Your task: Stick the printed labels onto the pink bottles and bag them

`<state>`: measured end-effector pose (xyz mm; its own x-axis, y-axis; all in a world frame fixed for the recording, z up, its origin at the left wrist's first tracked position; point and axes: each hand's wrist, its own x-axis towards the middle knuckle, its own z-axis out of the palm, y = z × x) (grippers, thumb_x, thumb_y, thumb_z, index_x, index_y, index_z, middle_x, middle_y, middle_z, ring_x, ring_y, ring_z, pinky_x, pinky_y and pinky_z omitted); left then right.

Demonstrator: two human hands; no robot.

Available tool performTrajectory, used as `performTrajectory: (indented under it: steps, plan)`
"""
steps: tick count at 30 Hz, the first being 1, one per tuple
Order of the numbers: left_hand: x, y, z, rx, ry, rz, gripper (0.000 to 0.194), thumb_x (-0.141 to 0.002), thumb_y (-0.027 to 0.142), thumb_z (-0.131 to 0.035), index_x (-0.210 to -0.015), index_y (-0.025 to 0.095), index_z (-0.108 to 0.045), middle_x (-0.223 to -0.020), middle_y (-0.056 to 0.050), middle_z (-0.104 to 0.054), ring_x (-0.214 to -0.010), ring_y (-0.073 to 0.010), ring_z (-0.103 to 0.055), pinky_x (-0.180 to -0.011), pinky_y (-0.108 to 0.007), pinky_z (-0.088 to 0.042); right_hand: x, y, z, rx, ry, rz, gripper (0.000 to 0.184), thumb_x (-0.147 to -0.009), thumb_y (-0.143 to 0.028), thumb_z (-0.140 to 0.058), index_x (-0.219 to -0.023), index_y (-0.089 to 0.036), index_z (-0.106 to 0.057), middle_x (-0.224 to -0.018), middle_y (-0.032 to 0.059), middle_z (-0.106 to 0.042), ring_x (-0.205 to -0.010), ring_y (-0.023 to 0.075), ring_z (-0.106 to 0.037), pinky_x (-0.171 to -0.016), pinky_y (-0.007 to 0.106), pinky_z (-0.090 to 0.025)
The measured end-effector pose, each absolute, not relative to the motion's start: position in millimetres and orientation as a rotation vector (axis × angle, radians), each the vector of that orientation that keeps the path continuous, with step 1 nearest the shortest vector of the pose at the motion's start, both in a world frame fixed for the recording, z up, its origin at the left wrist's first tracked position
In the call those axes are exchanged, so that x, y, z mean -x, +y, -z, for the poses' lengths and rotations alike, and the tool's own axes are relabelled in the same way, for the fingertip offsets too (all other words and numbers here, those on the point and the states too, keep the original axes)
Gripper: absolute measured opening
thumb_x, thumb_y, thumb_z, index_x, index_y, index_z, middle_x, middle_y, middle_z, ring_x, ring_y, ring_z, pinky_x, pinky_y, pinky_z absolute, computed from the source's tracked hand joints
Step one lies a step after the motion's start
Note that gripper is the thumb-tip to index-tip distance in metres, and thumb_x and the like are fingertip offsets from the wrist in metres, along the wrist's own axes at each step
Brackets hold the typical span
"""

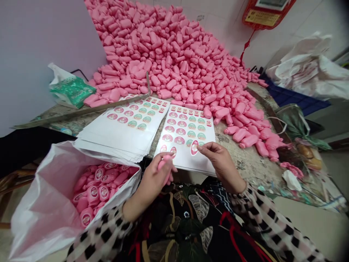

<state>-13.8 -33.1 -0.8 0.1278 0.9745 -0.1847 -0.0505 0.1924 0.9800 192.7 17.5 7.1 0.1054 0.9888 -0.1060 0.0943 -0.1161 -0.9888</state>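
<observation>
My left hand (154,180) is shut around a small pink plastic bottle (164,163), which is partly hidden by my fingers. My right hand (222,165) pinches the edge of an oval pink-and-white label (194,147), which is lifting from a white sticker sheet (185,134). Rows of round labels cover that sheet, and some spots near my hands are bare. To its left lies a stack of similar sheets (122,131). A white plastic bag (40,196) at lower left holds pink bottles with labels on them (94,193). Behind the sheets rises a large heap of unlabelled pink bottles (163,54).
The worn stone-like tabletop (245,167) carries the sheets and heap. A long wooden strip (81,111) lies along its far left, near a green packet (72,91). White sacks (308,72) and blue cloth (289,94) lie at right.
</observation>
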Motion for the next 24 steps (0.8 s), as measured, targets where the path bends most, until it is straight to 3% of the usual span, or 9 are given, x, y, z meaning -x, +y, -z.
performTrajectory:
  steps: [3,6,24]
  plan:
    - [1.6,-12.9,-10.8,-0.512,0.828,-1.019,0.046,-0.085,0.057,-0.045,-0.106,0.017,-0.057,-0.069,-0.001,-0.056,-0.051,-0.0097,-0.051,-0.045,-0.020,-0.042,-180.8,9.0,-21.9,1.324,-1.188,-1.224,0.023,-0.066,-0.037,-0.075,-0.067,-0.019,-0.062,-0.068,-0.0015,-0.059,-0.065,0.0122,-0.050,-0.066,0.028,-0.037]
    - [-9.5,6.8,-13.5,-0.286,0.689,-0.982,0.037,-0.084,0.051,-0.052,-0.101,0.018,-0.059,-0.073,0.000,-0.056,-0.055,-0.0092,-0.053,-0.045,-0.019,-0.043,-170.2,2.3,-32.2,1.297,-1.254,-1.227,0.022,-0.067,-0.036,-0.075,-0.068,-0.019,-0.062,-0.067,-0.0017,-0.058,-0.064,0.0118,-0.048,-0.063,0.027,-0.036]
    - [-26.7,11.1,-9.6,-0.320,0.683,-0.943,0.038,-0.086,0.050,-0.049,-0.101,0.017,-0.061,-0.068,0.000,-0.052,-0.051,-0.0090,-0.052,-0.043,-0.020,-0.045,-163.3,-3.5,-20.1,1.310,-1.394,-1.207,0.023,-0.070,-0.040,-0.071,-0.069,-0.019,-0.062,-0.067,-0.0003,-0.063,-0.063,0.0138,-0.055,-0.064,0.029,-0.044]
